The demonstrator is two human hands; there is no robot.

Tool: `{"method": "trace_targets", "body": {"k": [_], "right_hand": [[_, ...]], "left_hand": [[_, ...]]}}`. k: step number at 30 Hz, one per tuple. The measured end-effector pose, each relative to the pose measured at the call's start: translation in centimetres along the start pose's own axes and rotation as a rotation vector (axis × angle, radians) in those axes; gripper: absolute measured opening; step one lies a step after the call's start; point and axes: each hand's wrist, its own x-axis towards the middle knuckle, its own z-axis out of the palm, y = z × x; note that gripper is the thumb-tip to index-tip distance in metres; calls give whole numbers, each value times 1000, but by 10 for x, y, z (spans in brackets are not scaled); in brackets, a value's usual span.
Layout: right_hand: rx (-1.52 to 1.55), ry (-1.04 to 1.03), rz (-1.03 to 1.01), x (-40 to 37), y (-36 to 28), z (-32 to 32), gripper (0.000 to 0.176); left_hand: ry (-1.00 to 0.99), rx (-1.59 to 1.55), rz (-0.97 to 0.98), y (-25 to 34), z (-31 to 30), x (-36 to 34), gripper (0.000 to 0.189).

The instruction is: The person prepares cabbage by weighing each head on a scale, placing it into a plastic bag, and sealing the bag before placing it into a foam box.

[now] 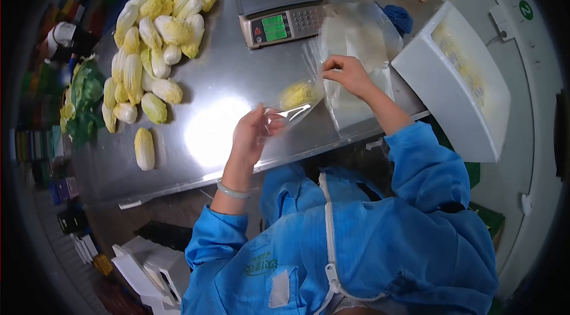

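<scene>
My left hand point(252, 134) pinches the near edge of a clear plastic bag point(300, 101) that has a small baby cabbage inside it. My right hand point(347, 74) grips the far edge of the same bag, just above the steel table point(225, 77). The bag's mouth is stretched between both hands. Under my right hand lies a stack of more clear bags point(356, 36).
A heap of baby cabbages point(151, 42) covers the table's left side, with one lying apart point(144, 149) near the front edge. A digital scale point(282, 6) stands at the back. A white bin point(454, 77) with produce sits at the right. A blue cloth point(399, 18) lies behind the bags.
</scene>
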Motion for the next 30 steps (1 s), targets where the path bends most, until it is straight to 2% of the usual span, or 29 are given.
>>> {"method": "trace_targets", "body": {"k": [1,4,6,7,8,10,11,14,16,18,19,20,22,24,26,28,30], "right_hand": [[-4,62,-26,-13,0,0,9],[225,-59,-97,-81,36,-1,5],[-90,-86,-214,-129,64,12,7],[-242,-104,-274,-147,76,19,8],[-364,-119,-296,-159,86,22,10],[-609,-154,-339,-181,101,28,13],[-665,-162,-251,-189,107,31,15],[-706,-38,-320,-188,63,46,17],[-512,-170,-588,-188,47,79,21],[-495,-360,-576,-194,29,118,21],[-538,-381,-554,-195,31,135,21],[-581,-403,-533,-196,40,155,20],[-578,-487,-539,-200,38,161,20],[-492,-606,-591,-199,38,151,19],[-427,-496,-595,-208,42,147,19],[-337,-342,-580,-207,45,146,19],[-465,-345,-575,-203,43,154,16]], "left_hand": [[29,30,28,-3,-1,-11,42],[54,35,20,-47,-21,-39,47],[152,122,-168,-91,-29,-56,49],[109,110,-220,-118,-37,-61,49],[69,94,-268,-145,-43,-65,50],[121,72,-334,-188,-43,-76,52],[144,-4,-355,-202,-44,-80,47],[194,-64,-278,-198,-13,-102,40],[204,-91,-257,-203,-9,-108,29],[214,-148,-224,-208,-6,-110,23],[282,-144,-214,-204,1,-112,23],[256,-160,-196,-208,-6,-110,22],[204,-196,-163,-207,-11,-110,21],[287,-224,-167,-206,-8,-111,19],[365,-155,-132,-205,-5,-111,19],[333,-196,-142,-204,2,-114,19],[294,-225,-145,-208,2,-115,19]]}}
